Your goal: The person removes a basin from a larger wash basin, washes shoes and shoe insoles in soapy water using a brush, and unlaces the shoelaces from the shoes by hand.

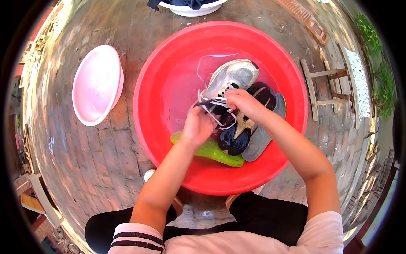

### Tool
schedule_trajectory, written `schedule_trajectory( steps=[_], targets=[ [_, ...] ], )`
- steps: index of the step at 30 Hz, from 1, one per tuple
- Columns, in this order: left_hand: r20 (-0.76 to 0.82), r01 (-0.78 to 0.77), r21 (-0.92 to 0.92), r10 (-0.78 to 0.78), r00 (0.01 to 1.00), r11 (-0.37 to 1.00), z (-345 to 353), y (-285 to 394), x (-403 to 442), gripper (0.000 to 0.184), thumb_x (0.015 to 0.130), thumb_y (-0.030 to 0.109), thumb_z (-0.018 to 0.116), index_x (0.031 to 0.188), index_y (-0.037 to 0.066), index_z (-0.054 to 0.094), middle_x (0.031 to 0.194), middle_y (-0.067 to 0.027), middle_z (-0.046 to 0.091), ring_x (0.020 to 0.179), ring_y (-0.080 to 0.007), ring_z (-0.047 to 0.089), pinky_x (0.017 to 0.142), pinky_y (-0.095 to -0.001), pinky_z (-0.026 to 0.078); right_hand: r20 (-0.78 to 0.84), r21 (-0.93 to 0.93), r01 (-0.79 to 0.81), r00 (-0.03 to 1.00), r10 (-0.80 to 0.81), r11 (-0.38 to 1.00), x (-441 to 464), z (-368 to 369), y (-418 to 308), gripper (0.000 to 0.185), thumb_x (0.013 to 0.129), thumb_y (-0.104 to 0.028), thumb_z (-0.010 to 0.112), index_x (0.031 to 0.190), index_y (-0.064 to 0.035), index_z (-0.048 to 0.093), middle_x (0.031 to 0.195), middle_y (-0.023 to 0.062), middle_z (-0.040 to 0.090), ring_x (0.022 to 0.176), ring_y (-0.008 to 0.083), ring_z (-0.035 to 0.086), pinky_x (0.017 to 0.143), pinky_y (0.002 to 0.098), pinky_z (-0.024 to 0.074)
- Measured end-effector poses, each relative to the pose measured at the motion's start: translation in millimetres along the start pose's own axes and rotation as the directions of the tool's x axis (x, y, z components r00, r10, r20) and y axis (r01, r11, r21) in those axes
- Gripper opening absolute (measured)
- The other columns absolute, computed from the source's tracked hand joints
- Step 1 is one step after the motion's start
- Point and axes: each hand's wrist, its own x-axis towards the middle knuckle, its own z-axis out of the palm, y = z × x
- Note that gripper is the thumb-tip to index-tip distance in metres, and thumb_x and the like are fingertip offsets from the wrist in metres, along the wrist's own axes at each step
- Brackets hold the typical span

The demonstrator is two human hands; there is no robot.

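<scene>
My right hand (242, 102) is closed in a pinch, fingers bunched on the white laces (220, 100) of the pale shoe (241, 73), just above the middle of the frame. My left hand (199, 125) lies lower left of it, palm turned up at the shoe's dark opening, with loose lace trailing beside it; its fingertips are partly hidden, so I can't tell how firmly it grips. I judge that this hand steadies the opening while the right works the lace. The shoe's toe points to the upper right, which leaves the laced side within reach of both hands. All this sits inside the red basin (148, 95), set close in front of my knees, probably so I needn't stretch. Below and right of the pale shoe lie a dark shoe (235, 142), a long grey flat piece (256, 148) and, under my left wrist, a green piece (216, 153), perhaps an insole. They crowd that side, and I suspect they help prop the pale shoe. A pink basin (95, 84) stands apart at upper left, and a white basin (193, 9) holding dark cloth is cut off by the top edge.
</scene>
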Motion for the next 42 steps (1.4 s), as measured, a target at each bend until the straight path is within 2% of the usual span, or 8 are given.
schedule_trajectory(
  steps=[5,8,20,31,34,37,40,42],
  targets=[
    [0.013,0.063,-0.107,-0.062,0.998,0.992,-6,10,-1,0.041,0.098,0.036,0.035,0.113,0.004,0.056,0.102,-0.0105,0.064,0.091,-0.0235,0.060,0.086,-0.0361,0.048,-0.209,-0.227,0.233,0.937,-0.281,0.946,-8,1,-1,0.019,0.086,-0.009,0.059,0.103,0.0002,0.061,0.086,0.0059,0.065,0.077,0.0132,0.062,0.073,0.0280,0.0511],
    [-0.036,0.043,-0.124,-0.048,0.998,0.991,-8,7,4,0.041,0.097,0.036,0.037,0.115,0.004,0.055,0.106,-0.0109,0.063,0.094,-0.0232,0.058,0.086,-0.0368,0.047,-0.212,-0.099,0.072,0.973,-0.092,0.992,-10,-7,14,0.019,0.086,-0.010,0.061,0.102,-0.0013,0.063,0.087,0.0069,0.067,0.078,0.0145,0.063,0.073,0.0299,0.0512],
    [0.014,-0.099,0.127,0.098,0.995,0.987,5,-14,1,0.035,0.098,0.028,0.040,0.120,0.005,0.055,0.118,-0.0043,0.059,0.106,-0.0187,0.053,0.097,-0.0342,0.039,-0.143,-0.835,0.111,0.902,-0.408,0.539,-23,33,-10,0.010,0.079,-0.013,0.066,0.083,-0.0041,0.066,0.082,0.0111,0.058,0.087,0.0318,0.058,0.079,0.0415,0.0472],
    [0.054,-0.170,0.255,0.162,0.985,0.952,4,-15,0,0.038,0.100,0.026,0.038,0.127,0.002,0.050,0.125,-0.0069,0.058,0.118,-0.0195,0.050,0.105,-0.0345,0.034,0.002,-0.783,0.352,0.826,-0.564,0.513,-12,17,10,0.011,0.083,-0.010,0.066,0.089,-0.0036,0.060,0.080,0.0072,0.059,0.078,0.0242,0.057,0.073,0.0354,0.0488],
    [-0.027,-0.190,0.374,0.215,0.976,0.908,-2,-21,5,0.039,0.100,0.026,0.038,0.127,0.001,0.050,0.128,-0.0075,0.056,0.120,-0.0195,0.048,0.107,-0.0346,0.032,-0.132,-0.146,0.230,0.959,-0.249,0.962,-17,20,-21,0.011,0.093,-0.013,0.059,0.096,-0.0025,0.058,0.087,0.0054,0.063,0.081,0.0188,0.062,0.077,0.0312,0.0509],
    [-0.066,-0.167,0.368,0.205,0.977,0.915,-1,-20,4,0.039,0.101,0.026,0.036,0.129,0.001,0.049,0.130,-0.0074,0.055,0.121,-0.0197,0.047,0.108,-0.0347,0.031,-0.071,0.356,0.103,0.994,-0.082,0.929,-16,5,-77,0.020,0.100,-0.017,0.048,0.106,-0.0003,0.056,0.096,0.0064,0.064,0.090,0.0175,0.064,0.086,0.0319,0.0523],
    [0.044,-0.216,0.312,0.213,0.976,0.925,-4,-17,5,0.039,0.101,0.027,0.035,0.129,0.003,0.049,0.128,-0.0072,0.057,0.119,-0.0199,0.049,0.107,-0.0348,0.033,-0.181,0.340,0.109,0.982,-0.049,0.934,-6,1,-65,0.021,0.100,-0.017,0.047,0.109,0.0003,0.056,0.100,0.0071,0.063,0.092,0.0165,0.063,0.087,0.0310,0.0515],
    [0.054,-0.183,0.266,0.175,0.983,0.946,-7,-14,6,0.040,0.101,0.028,0.034,0.129,0.004,0.049,0.127,-0.0073,0.057,0.118,-0.0201,0.050,0.106,-0.0350,0.034,-0.258,-0.329,0.155,0.934,-0.247,0.931,5,-8,-8,0.022,0.095,-0.013,0.054,0.113,0.0003,0.057,0.102,0.0068,0.063,0.089,0.0140,0.061,0.080,0.0295,0.0509]
  ],
)
